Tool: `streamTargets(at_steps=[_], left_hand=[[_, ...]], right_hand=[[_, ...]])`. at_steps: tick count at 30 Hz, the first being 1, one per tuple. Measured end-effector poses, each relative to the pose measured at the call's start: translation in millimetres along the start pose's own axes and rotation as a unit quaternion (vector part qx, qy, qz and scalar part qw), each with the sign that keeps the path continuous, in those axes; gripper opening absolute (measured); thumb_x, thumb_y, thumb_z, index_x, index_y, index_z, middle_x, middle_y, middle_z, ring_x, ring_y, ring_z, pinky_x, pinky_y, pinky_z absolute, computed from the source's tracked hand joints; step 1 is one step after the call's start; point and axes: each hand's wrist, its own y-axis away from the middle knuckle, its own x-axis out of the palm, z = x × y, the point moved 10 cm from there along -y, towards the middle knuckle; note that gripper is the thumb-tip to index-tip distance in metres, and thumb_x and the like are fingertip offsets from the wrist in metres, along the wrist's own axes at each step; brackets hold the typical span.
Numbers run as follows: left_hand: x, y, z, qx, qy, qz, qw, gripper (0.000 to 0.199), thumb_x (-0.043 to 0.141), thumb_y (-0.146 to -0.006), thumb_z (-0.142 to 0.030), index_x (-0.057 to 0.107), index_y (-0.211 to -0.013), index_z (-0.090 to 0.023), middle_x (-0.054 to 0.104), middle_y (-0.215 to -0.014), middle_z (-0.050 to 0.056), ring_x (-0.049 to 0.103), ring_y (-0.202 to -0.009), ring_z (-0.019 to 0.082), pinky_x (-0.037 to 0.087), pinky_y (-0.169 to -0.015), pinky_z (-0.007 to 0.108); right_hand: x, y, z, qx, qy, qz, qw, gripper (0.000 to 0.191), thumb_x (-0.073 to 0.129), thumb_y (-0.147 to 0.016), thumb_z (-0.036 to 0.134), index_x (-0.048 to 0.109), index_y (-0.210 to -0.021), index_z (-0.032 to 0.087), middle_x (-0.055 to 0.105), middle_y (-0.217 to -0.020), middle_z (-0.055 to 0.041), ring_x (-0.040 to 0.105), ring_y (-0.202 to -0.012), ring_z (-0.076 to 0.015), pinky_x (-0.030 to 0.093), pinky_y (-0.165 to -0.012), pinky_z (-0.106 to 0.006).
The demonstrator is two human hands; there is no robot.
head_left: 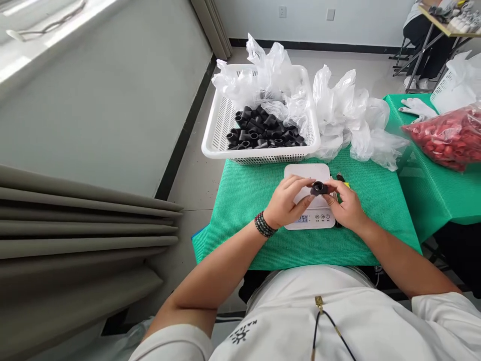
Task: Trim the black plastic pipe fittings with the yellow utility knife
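While left hand [286,203] and right hand [347,204] clamp black pipe fitting [318,188], white basket [259,155] holds heaped black fittings [265,131], plastic bag [272,67].

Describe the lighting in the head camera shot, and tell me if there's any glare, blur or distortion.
In the head view, daylight glares off the window ledge at upper left, the wide lens visibly bends the grey curtain, and the black pipe fitting between the left hand and right hand looks slightly soft, though blur is hard to confirm.
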Motion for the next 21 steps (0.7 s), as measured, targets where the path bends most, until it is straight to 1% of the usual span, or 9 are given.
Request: streamTargets(at_steps=[2,5,7,10,13,17,21], left_hand=[[0.4,-1.4,-6.6,0.029,-0.002,0.014,0.999,0.035,0.066,-0.107,-0.038,0.066,-0.137,-0.019,0.078,-0.112,0.011,0.074,-0.098,0.022,0.062,-0.087,0.038],[0.0,-3.0,-7.6,0.048,-0.012,0.019,0.999,0.03,0.069,-0.105,-0.037,0.07,-0.13,-0.02,0.078,-0.105,0.01,0.075,-0.095,0.021,0.063,-0.084,0.036],[0.9,-2.9,-4.9,0.044,-0.011,0.024,0.999,0.029,0.07,-0.105,-0.038,0.072,-0.127,-0.02,0.078,-0.104,0.01,0.076,-0.094,0.021,0.064,-0.083,0.036],[2.0,-1.7,-0.7,0.027,0.0,0.031,0.999,0.029,0.071,-0.104,-0.037,0.074,-0.127,-0.021,0.079,-0.106,0.01,0.076,-0.097,0.022,0.065,-0.086,0.037],[1.5,-1.2,-1.6,0.029,-0.001,0.03,0.999,0.029,0.071,-0.104,-0.036,0.074,-0.128,-0.022,0.079,-0.107,0.011,0.077,-0.098,0.022,0.066,-0.087,0.037],[-0.5,-1.9,-5.7,0.048,-0.01,0.022,0.999,0.029,0.072,-0.103,-0.034,0.072,-0.129,-0.02,0.079,-0.106,0.01,0.076,-0.096,0.021,0.065,-0.085,0.036],[1.0,-1.2,-2.1,0.034,0.0,0.027,0.999,0.029,0.072,-0.103,-0.033,0.073,-0.129,-0.021,0.078,-0.106,0.01,0.076,-0.097,0.022,0.066,-0.086,0.037]], right_hand=[[0.1,0.6,6.3,-0.022,0.003,0.01,1.0,0.027,0.063,-0.108,0.045,0.07,-0.127,0.026,0.082,-0.108,-0.0091,0.079,-0.094,-0.0262,0.068,-0.088,-0.043],[-0.2,1.0,13.3,-0.05,0.0,0.013,0.999,0.026,0.062,-0.109,0.042,0.07,-0.129,0.027,0.083,-0.11,-0.0091,0.081,-0.097,-0.0263,0.069,-0.088,-0.042],[1.0,0.7,14.0,-0.052,-0.003,0.019,0.998,0.025,0.061,-0.11,0.041,0.07,-0.129,0.028,0.083,-0.113,-0.0091,0.081,-0.099,-0.0264,0.069,-0.089,-0.043],[2.5,0.2,12.0,-0.04,-0.006,0.029,0.999,0.026,0.061,-0.109,0.04,0.07,-0.13,0.029,0.084,-0.117,-0.009,0.082,-0.1,-0.0266,0.07,-0.091,-0.044],[2.1,0.1,11.6,-0.037,-0.011,0.031,0.999,0.026,0.063,-0.109,0.039,0.071,-0.131,0.028,0.084,-0.117,-0.0092,0.082,-0.098,-0.0262,0.071,-0.089,-0.043],[0.0,-0.1,14.8,-0.049,-0.016,0.023,0.998,0.027,0.064,-0.109,0.038,0.071,-0.132,0.027,0.084,-0.115,-0.0093,0.082,-0.094,-0.0241,0.071,-0.086,-0.04],[-0.7,-0.8,14.1,-0.044,-0.005,0.02,0.999,0.028,0.064,-0.109,0.041,0.073,-0.131,0.027,0.084,-0.116,-0.0093,0.081,-0.094,-0.0238,0.072,-0.086,-0.041]])
